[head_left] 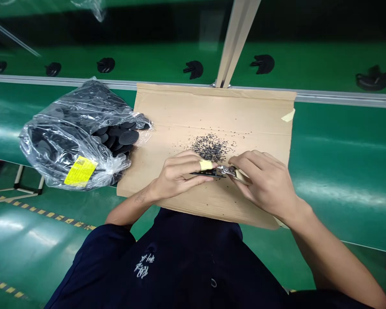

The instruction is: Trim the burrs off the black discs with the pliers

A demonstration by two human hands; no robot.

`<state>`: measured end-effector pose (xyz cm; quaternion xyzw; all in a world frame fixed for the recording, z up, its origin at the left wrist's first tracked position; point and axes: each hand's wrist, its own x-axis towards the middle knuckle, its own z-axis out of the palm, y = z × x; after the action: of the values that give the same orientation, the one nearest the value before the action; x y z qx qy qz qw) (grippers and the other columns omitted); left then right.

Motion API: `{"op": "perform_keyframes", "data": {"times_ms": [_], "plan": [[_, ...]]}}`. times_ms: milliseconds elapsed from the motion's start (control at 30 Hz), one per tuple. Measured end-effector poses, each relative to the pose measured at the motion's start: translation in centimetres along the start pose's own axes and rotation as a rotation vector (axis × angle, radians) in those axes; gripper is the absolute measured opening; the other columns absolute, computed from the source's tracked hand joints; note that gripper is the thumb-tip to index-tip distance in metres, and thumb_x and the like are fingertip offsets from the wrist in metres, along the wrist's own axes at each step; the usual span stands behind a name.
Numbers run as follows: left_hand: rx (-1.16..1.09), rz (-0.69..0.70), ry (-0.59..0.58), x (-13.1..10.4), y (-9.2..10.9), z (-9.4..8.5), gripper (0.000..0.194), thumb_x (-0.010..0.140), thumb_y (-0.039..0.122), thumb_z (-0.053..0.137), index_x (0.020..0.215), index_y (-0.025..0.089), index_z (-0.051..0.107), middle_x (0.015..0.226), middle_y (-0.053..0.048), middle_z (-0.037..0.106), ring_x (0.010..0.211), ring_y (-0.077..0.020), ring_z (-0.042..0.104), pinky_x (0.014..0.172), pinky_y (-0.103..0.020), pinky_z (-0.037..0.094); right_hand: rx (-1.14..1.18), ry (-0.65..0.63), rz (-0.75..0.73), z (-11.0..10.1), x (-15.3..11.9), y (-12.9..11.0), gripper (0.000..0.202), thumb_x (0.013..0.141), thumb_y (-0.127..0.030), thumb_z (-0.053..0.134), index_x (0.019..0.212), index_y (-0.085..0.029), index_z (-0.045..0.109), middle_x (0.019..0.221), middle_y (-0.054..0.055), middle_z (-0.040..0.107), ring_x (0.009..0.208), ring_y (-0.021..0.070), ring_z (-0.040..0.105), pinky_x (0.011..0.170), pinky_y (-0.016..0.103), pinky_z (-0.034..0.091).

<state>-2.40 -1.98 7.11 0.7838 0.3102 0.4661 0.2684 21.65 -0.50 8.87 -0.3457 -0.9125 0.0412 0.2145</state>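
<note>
- Work judged well under way, by the many small black bits (pixel 210 146) strewn on a cardboard sheet (pixel 167 103), at 12 o'clock from the hands; one flat black part (pixel 209 172) is in hand, not released.
- The part is pinched low at the sheet's centre by the nearly closed left hand (pixel 176 174), finger tape (pixel 206 165) showing; pliers (pixel 230 171) are gripped in the curled right hand (pixel 266 182), their tip at the part.
- Black discs (pixel 128 137) are massed in a clear plastic bag (pixel 70 116) at 10 o'clock; whether they are finished cannot be told.
- Beyond the rail (pixel 334 98), black pieces (pixel 194 69) are spaced from 10 to 2 o'clock; most of the held part is hidden by fingers; the pliers' bite is too small to read.
</note>
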Motion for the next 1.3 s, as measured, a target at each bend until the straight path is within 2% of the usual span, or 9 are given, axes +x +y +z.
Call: {"op": "perform_keyframes", "data": {"times_ms": [267,533,633,767,967,1067,1133,1233,1300], "plan": [[0.04,0.027,-0.007,0.0,-0.1,0.1,0.029,0.09,0.03,0.076,0.117,0.02,0.073,0.084,-0.003,0.077,0.079,-0.0139,0.07,0.073,-0.029,0.059,-0.207,-0.005,-0.087,-0.4,0.2,0.0,0.016,0.096,-0.013,0.049,0.094,-0.019,0.064,0.073,0.005,0.065,0.065,0.0181,0.052,0.059,0.034,0.036],[0.039,0.079,0.066,-0.4,-0.1,0.6,0.03,0.088,0.027,0.078,0.116,0.017,0.072,0.088,-0.004,0.079,0.079,-0.0137,0.072,0.072,-0.029,0.06,-0.253,-0.146,-0.103,-1.3,0.9,-0.3,0.026,0.097,-0.008,0.044,0.087,-0.018,0.065,0.067,0.005,0.063,0.062,0.0168,0.053,0.057,0.033,0.034],[0.06,0.083,0.045,-0.4,-0.1,0.6,0.022,0.088,0.025,0.078,0.109,0.017,0.073,0.083,-0.003,0.079,0.077,-0.0133,0.072,0.07,-0.028,0.059,-0.065,-0.196,-0.036,-1.1,1.0,-0.4,0.029,0.097,-0.008,0.04,0.088,-0.017,0.066,0.072,0.006,0.068,0.064,0.017,0.058,0.056,0.031,0.036],[0.117,0.04,0.014,-0.3,-0.4,0.2,0.022,0.088,0.031,0.078,0.105,0.018,0.074,0.077,-0.002,0.076,0.078,-0.0139,0.069,0.072,-0.029,0.058,0.351,-0.208,0.131,-0.7,0.6,0.4,0.026,0.102,-0.025,0.044,0.1,-0.021,0.069,0.088,0.007,0.075,0.073,0.019,0.068,0.063,0.031,0.048],[0.07,-0.08,0.084,-0.7,-0.6,0.2,0.025,0.088,0.03,0.078,0.11,0.018,0.074,0.087,-0.003,0.078,0.074,-0.0111,0.067,0.071,-0.026,0.058,0.454,-0.159,0.345,-0.5,-0.4,0.9,0.026,0.097,-0.043,0.058,0.102,-0.02,0.069,0.087,0.006,0.075,0.064,0.0175,0.063,0.062,0.032,0.049],[-0.057,-0.166,0.123,-0.8,-0.7,0.7,0.025,0.091,0.026,0.075,0.113,0.015,0.069,0.095,-0.005,0.078,0.083,-0.0118,0.074,0.075,-0.023,0.061,0.512,-0.081,0.245,0.1,-0.3,0.2,0.025,0.097,-0.04,0.059,0.107,-0.019,0.068,0.09,0.006,0.074,0.072,0.0171,0.065,0.065,0.03,0.05],[-0.046,-0.162,0.08,-0.7,-0.8,0.8,0.024,0.094,0.024,0.071,0.115,0.015,0.067,0.1,-0.006,0.077,0.092,-0.0136,0.075,0.08,-0.025,0.063,0.325,0.002,0.095,0.3,0.1,-0.6,0.018,0.1,-0.026,0.052,0.101,-0.017,0.067,0.081,0.006,0.071,0.07,0.0167,0.062,0.063,0.03,0.045],[0.215,-0.056,-0.099,-0.3,-0.8,0.4,0.021,0.095,0.014,0.064,0.115,0.017,0.068,0.105,-0.008,0.076,0.1,-0.0171,0.073,0.089,-0.032,0.063,-0.109,0.028,-0.121,-0.2,1.0,-1.7,0.023,0.097,-0.007,0.046,0.085,-0.016,0.065,0.071,0.004,0.065,0.064,0.0159,0.053,0.059,0.031,0.035],[0.362,-0.006,-0.186,-0.1,-0.8,-0.1,0.026,0.095,0.007,0.058,0.116,0.018,0.07,0.108,-0.009,0.076,0.104,-0.019,0.071,0.092,-0.036,0.062,-0.186,-0.003,-0.201,-1.0,1.3,-2.1,0.024,0.096,-0.005,0.046,0.083,-0.017,0.063,0.071,0.004,0.063,0.065,0.0158,0.051,0.061,0.032,0.034]]}}
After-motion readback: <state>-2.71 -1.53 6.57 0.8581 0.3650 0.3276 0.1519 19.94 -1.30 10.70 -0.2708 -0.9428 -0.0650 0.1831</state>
